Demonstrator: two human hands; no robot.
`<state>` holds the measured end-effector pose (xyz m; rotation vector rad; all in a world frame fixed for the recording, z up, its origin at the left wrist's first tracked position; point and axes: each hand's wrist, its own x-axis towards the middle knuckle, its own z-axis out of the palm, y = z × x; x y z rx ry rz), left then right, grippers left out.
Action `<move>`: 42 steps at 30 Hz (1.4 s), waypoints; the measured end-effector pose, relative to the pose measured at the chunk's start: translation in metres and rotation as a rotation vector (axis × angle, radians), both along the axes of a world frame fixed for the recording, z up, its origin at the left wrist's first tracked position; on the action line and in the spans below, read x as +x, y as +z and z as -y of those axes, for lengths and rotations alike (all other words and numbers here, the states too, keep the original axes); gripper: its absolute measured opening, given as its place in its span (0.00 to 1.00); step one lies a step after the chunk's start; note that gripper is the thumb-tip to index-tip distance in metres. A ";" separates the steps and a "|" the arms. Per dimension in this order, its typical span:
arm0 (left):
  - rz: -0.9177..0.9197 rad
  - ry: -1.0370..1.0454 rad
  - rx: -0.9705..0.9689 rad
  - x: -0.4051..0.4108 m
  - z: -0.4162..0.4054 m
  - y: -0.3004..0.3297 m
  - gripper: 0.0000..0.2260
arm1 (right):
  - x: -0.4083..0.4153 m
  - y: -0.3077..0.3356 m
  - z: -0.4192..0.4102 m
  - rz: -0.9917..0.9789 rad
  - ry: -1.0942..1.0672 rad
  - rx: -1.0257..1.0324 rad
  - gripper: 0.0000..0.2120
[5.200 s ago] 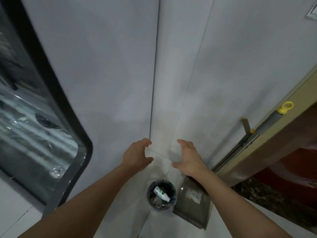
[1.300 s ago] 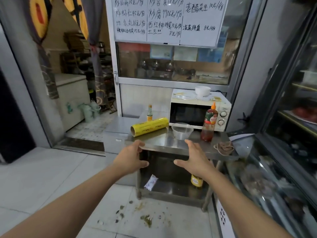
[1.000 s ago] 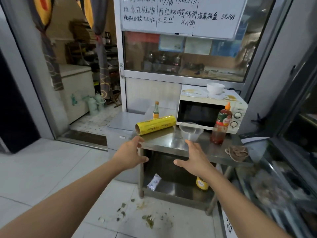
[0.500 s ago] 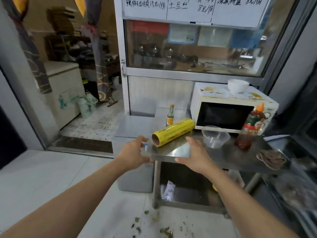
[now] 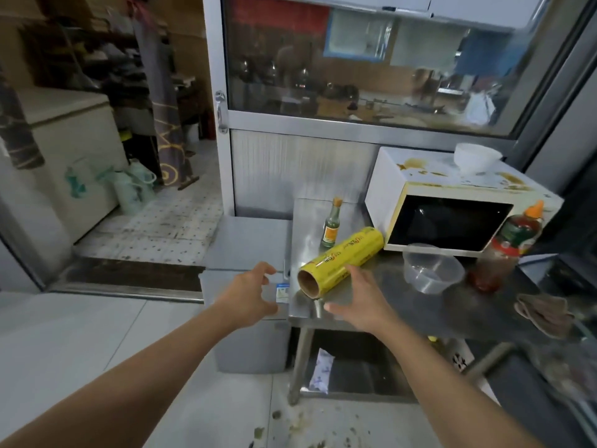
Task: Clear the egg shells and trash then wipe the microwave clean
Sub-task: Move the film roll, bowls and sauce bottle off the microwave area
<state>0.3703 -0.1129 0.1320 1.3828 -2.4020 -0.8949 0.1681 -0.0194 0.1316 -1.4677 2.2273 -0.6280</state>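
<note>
Both hands reach forward, fingers loosely spread, holding nothing: the left hand (image 5: 250, 294) beside the steel table (image 5: 403, 305), the right hand (image 5: 358, 302) over its near edge by a yellow cling-film roll (image 5: 342, 258). Behind stands the boxy white microwave (image 5: 452, 205), its top stained brown. Scraps (image 5: 290, 425) litter the tiled floor (image 5: 80, 337).

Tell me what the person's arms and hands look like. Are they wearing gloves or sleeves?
No gloves and no sleeves show. Both forearms are bare from the bottom edge of the picture up to the wrists. The left hand and the right hand are bare too. No watch, ring, bracelet or marking shows on either one. Each arm looks long and stretched because the head camera has a wide lens.
</note>
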 end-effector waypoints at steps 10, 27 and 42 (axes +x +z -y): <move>0.091 -0.123 0.046 -0.057 0.094 -0.033 0.27 | -0.025 -0.060 0.083 0.135 -0.136 0.051 0.47; 0.108 -0.713 0.136 -0.137 0.208 -0.111 0.37 | 0.003 -0.118 0.133 0.195 -0.637 0.064 0.49; -0.049 -0.838 0.041 -0.155 0.216 -0.147 0.42 | 0.026 -0.159 0.152 0.232 -0.850 -0.072 0.49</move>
